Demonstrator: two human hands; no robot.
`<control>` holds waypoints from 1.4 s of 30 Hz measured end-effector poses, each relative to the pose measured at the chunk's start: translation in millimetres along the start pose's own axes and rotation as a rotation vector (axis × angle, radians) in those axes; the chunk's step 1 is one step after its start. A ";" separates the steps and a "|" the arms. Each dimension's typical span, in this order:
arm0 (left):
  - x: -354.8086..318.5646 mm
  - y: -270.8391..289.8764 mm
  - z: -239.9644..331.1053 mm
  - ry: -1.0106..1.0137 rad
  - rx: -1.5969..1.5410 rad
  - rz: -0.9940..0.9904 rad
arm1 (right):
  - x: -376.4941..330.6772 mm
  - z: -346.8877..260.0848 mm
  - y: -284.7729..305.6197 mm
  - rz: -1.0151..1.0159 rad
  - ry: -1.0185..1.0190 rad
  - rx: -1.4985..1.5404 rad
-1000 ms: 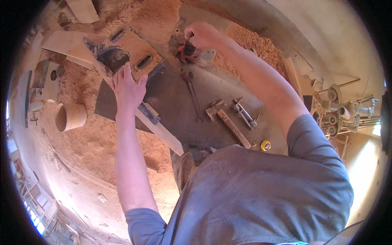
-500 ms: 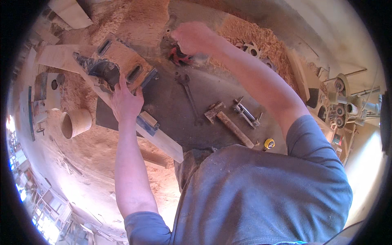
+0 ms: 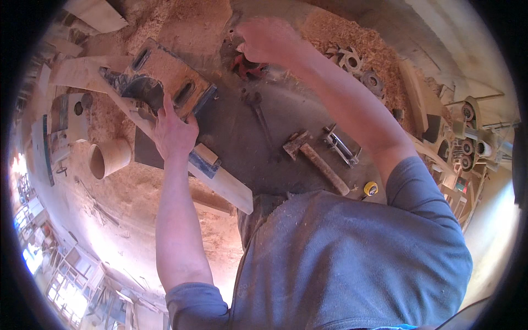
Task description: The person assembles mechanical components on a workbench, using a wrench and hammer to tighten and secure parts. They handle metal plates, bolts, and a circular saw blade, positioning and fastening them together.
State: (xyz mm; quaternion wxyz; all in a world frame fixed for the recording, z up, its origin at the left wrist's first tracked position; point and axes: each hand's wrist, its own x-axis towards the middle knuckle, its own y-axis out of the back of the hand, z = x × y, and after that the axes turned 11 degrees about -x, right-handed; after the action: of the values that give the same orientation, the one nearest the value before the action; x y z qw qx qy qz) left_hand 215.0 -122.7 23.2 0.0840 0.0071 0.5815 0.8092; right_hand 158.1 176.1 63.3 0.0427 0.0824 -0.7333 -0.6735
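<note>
My left hand (image 3: 175, 132) lies with fingers stretched and thumb apart against the near edge of a wooden guard block (image 3: 165, 69) that has two oval slots. Beside its fingertips is a dark curved hood (image 3: 144, 91) fixed to that block. At the far side of the dark metal machine table (image 3: 231, 137), my right hand (image 3: 267, 41) is curled closed just above a red toothed cutter head (image 3: 245, 67). Whatever sits inside its fingers is hidden. A long pale board (image 3: 228, 187) runs beneath my left forearm, with a small blue-edged wood piece (image 3: 204, 159) by the wrist.
An open-ended wrench (image 3: 260, 115), a hammer (image 3: 319, 162), a metal clamp-like fitting (image 3: 342, 146) and a yellow tape measure (image 3: 370, 188) lie on the table. More cutter heads (image 3: 349, 59) sit among wood shavings at the far right. A round wooden tube (image 3: 110, 158) stands at left.
The whole view has shifted slightly, so the table and tools appear further right. My right hand has turned a little over the cutter head. My left hand keeps its place on the guard.
</note>
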 end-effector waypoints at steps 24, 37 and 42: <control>0.5 7.1 7.1 0.031 0.021 -0.015 | -3.9 2.4 -1.4 0.021 0.147 -0.026; 1.2 12.1 9.4 0.067 -0.041 -0.063 | -7.4 -3.5 4.7 0.018 -0.057 0.027; 2.0 11.7 9.1 0.099 -0.025 -0.083 | -9.2 0.9 2.0 0.075 0.149 -0.082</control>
State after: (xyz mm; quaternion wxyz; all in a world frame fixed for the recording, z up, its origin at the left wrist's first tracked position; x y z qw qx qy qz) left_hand 212.5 -117.5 37.0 0.0886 -0.0582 0.5747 0.8115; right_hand 166.9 178.8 65.7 0.1257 0.1032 -0.7024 -0.6930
